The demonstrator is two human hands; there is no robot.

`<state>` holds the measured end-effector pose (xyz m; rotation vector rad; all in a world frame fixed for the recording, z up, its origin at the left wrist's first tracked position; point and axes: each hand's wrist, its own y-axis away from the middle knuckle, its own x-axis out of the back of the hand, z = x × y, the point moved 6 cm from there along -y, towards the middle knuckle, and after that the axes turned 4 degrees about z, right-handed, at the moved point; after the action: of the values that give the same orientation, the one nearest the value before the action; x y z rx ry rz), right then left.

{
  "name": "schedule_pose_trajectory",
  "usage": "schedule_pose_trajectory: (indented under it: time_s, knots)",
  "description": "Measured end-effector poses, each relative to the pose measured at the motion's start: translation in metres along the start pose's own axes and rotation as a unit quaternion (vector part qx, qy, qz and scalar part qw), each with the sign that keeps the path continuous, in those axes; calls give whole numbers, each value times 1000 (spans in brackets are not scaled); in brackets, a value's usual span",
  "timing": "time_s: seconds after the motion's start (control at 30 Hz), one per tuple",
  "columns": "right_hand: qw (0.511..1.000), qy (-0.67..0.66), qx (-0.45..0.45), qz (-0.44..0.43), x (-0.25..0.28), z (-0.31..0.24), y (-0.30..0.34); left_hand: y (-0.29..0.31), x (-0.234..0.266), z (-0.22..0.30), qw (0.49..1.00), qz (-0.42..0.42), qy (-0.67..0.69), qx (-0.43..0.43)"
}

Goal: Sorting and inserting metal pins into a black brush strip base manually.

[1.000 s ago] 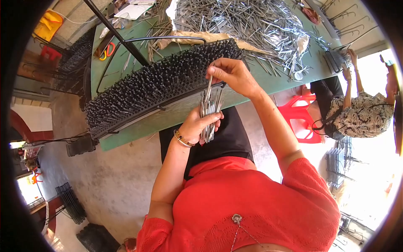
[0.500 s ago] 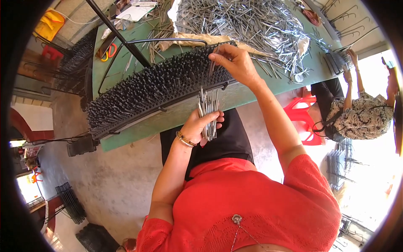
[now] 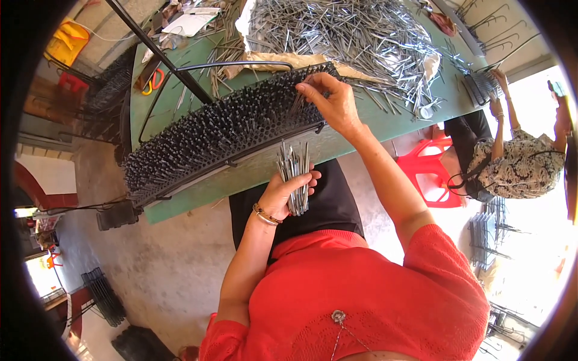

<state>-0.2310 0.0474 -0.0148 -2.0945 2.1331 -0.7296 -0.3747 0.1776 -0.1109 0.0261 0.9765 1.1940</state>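
A bundle of thin metal rods (image 3: 293, 174) stands upright in my left hand (image 3: 284, 194), its fingers and thumb wrapped round it below the table's edge. Along that edge lies a long black rack (image 3: 217, 129), densely filled with upright dark pins and showing bare holes along its near side. Over the rack's right end, my right hand (image 3: 335, 102) pinches with thumb and forefinger at the pins. What sits between those fingertips is too small to make out clearly; it looks like a thin rod.
A heap of loose metal rods (image 3: 337, 36) lies on paper across the green table (image 3: 174, 207). Orange-handled scissors (image 3: 154, 81) and a black metal bar (image 3: 192, 84) are at the left. At the right a co-worker (image 3: 518, 168) handles a smaller rack (image 3: 480, 87) beside a red stool (image 3: 424, 171).
My right hand has shifted slightly left and down over the rack, still pinching. My left hand has dropped a little with the rod bundle. The whole view has tilted slightly.
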Motion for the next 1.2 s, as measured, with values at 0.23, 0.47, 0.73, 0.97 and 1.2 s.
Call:
schedule_pose_trajectory:
  time_s: [0.23,0.47,0.73,0.97,1.2]
  knots:
    - [999,48,15,18,4,-14,8,1,4,-1,1000,0,-11,-2]
    - [998,53,32,-5,-3,-1,10,2,2,-3,1000,-14,-3,-6]
    - [968,137,212,-6,-9,-26,12,4,5,-10,1000,-13,25,11]
    - [983,111,145,-19,-11,-16,14,6,4,-11,999,-11,12,31]
    - [987,95,131,-7,-14,-16,20,8,3,-10,999,-11,32,24]
